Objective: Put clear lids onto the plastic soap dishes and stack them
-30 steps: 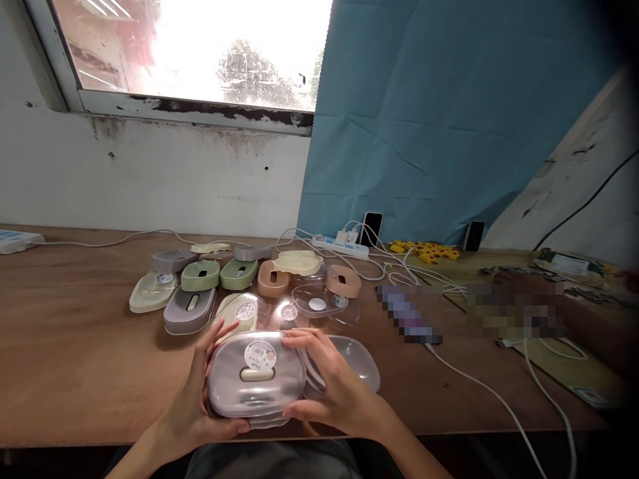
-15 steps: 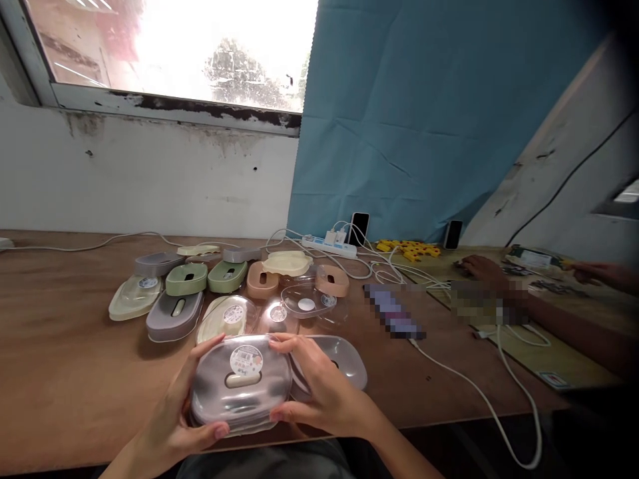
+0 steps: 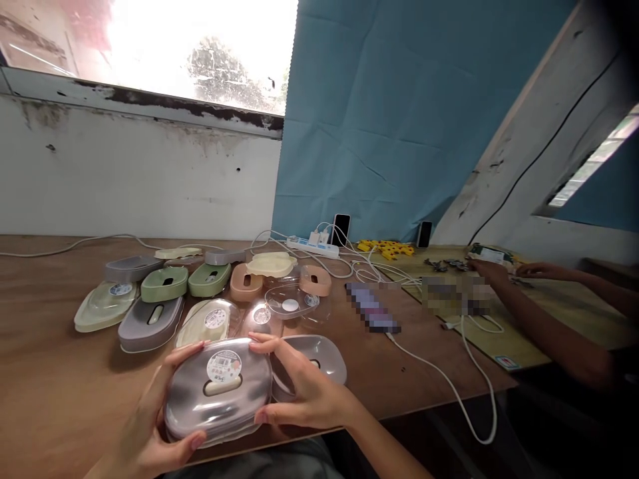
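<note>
The left hand (image 3: 142,426) and right hand (image 3: 307,394) clamp their fingers on opposite ends of a greyish oval plastic box (image 3: 219,407), likely to steady it, round white label (image 3: 224,366) upward.

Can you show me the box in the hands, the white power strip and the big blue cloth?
Box (image 3: 219,403): head view, on its top.
Power strip (image 3: 313,249): head view, on its long body, near the middle.
Blue cloth (image 3: 382,120): head view, on its hanging front.
</note>
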Motion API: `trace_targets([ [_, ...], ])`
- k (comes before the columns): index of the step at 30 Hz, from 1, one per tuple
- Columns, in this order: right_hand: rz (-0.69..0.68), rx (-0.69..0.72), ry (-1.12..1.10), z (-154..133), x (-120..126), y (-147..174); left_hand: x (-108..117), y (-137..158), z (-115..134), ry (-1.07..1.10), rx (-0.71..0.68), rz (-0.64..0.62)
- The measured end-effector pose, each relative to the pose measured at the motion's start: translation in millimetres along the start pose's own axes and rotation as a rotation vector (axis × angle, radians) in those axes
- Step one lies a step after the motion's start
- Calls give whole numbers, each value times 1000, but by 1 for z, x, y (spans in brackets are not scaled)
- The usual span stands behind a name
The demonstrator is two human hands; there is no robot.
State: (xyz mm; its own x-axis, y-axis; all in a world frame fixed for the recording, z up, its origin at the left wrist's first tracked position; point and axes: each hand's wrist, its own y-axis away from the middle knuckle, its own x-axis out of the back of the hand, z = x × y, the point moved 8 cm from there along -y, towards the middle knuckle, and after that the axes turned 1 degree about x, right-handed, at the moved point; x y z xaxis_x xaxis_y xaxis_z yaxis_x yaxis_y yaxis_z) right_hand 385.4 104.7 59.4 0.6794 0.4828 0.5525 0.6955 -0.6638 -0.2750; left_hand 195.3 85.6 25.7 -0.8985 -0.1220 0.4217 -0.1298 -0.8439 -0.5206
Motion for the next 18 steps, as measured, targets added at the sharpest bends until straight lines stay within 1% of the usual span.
trace_targets([
  [4, -37, 7, 82, 3, 2, -1, 1, 2, -6, -6, 50, -21],
  [8, -31, -16, 180, 4, 0, 0, 0, 4, -12, 0, 111, -67],
  [11, -13, -32, 198, -1, -1, 2, 1, 5, -12, -20, 149, -40],
  [13, -27, -26, 185, -6, 1, 2, 1, 4, -8, -32, 143, -13],
  [14, -17, -16, 186, -8, 7, 1, 1, 3, -5, -40, 135, -6],
  [16, 55, 7, 252, -8, 28, -3, 1, 1, -1, -59, 117, 0],
  [18, 165, -5, 425, 0, 57, -10, 1, 0, 1, -77, 111, 4],
])
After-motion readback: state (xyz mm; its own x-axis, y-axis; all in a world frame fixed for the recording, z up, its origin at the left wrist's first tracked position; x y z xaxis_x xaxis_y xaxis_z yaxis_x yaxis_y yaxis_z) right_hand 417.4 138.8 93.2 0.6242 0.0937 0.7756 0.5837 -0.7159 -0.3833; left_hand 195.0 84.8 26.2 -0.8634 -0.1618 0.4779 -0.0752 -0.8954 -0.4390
